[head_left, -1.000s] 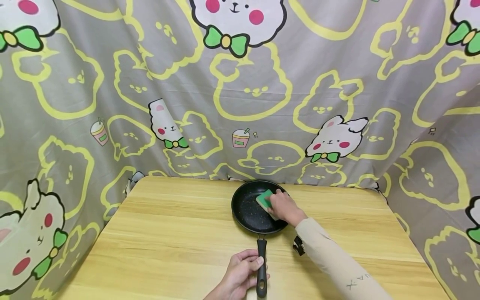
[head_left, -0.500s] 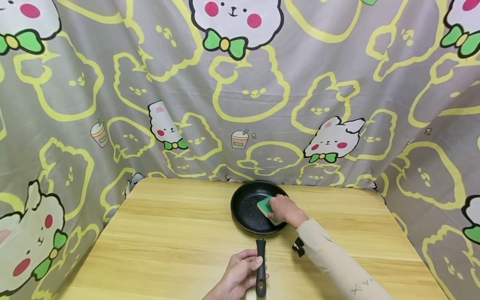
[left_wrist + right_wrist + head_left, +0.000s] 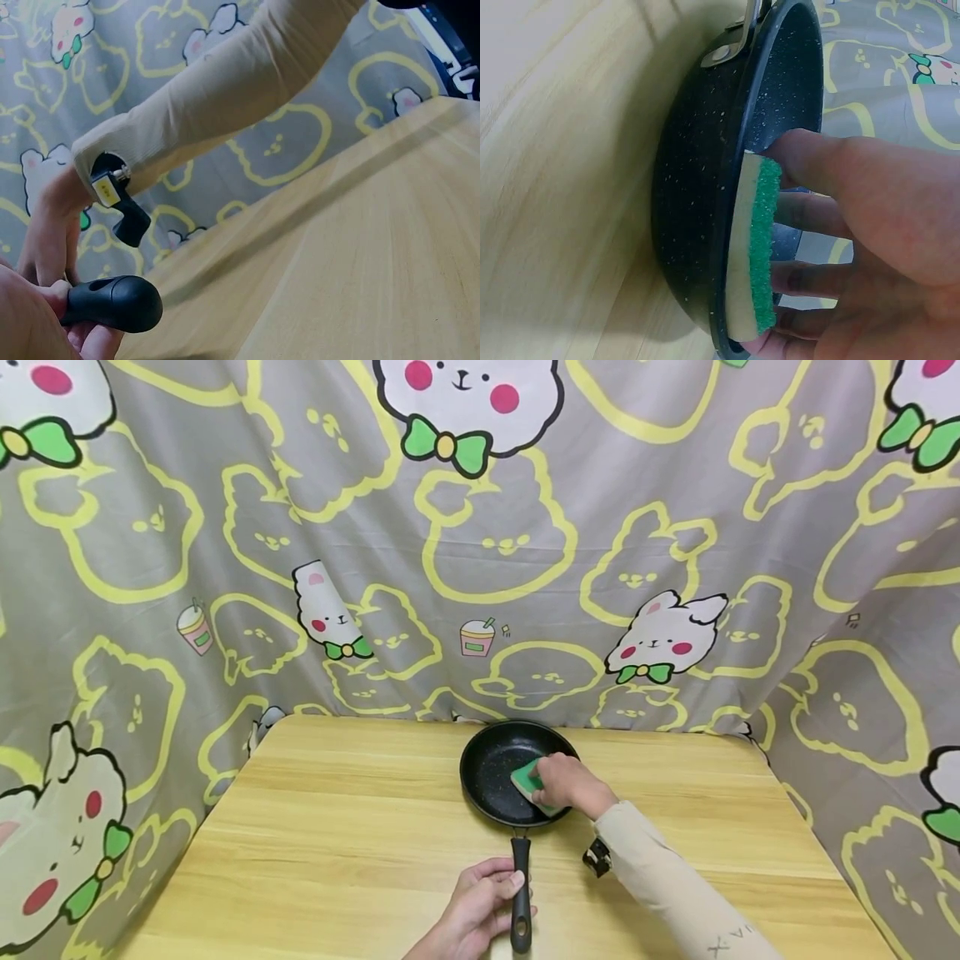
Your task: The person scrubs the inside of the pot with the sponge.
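A black speckled frying pan [image 3: 487, 777] sits at the far side of the table, its handle pointing toward me. My left hand [image 3: 480, 906] grips the black handle [image 3: 521, 893], thumb on top and fingers passing underneath. The handle's rounded end [image 3: 124, 304] sticks out of that hand in the left wrist view. Inside the pan, on its right side, my right hand [image 3: 567, 781] holds a sponge [image 3: 527, 779] with a green scouring face up and a pale layer below. Thumb and fingers bear on the green face [image 3: 765, 247] in the right wrist view.
The pan stands on a wood-grain table [image 3: 337, 827]. Behind it and at both sides hangs a grey curtain [image 3: 405, 543] with cartoon animals. A small black device [image 3: 597, 857] is strapped under the right sleeve's cuff [image 3: 622, 827].
The right hand has moved the sponge slightly toward me over the pan's right side. The left hand keeps its grip on the handle, and the pan stays in place.
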The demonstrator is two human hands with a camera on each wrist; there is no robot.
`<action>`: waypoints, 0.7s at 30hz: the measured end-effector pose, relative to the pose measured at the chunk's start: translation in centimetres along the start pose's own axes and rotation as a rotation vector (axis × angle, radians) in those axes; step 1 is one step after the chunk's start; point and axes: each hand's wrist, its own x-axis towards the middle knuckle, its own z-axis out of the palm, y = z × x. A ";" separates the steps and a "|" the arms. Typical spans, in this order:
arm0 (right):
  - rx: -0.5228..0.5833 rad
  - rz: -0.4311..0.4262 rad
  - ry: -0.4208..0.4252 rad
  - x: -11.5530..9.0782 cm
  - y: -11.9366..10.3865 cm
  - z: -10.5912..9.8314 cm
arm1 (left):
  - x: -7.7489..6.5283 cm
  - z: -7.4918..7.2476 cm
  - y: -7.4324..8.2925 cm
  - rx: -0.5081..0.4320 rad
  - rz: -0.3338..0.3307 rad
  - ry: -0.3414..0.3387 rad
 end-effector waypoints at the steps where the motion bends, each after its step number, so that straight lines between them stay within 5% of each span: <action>1: 0.006 -0.005 -0.004 -0.1 -0.1 -0.1 | 0.0 0.0 0.0 0.000 0.000 0.000; 12: 0.225 -0.007 -0.140 -1.3 -0.2 -1.6 | 0.1 -0.1 0.1 0.002 -0.018 0.003; 21: 0.239 -0.052 -0.076 -2.7 -0.1 -1.4 | 0.3 -0.3 0.0 -0.001 -0.027 -0.007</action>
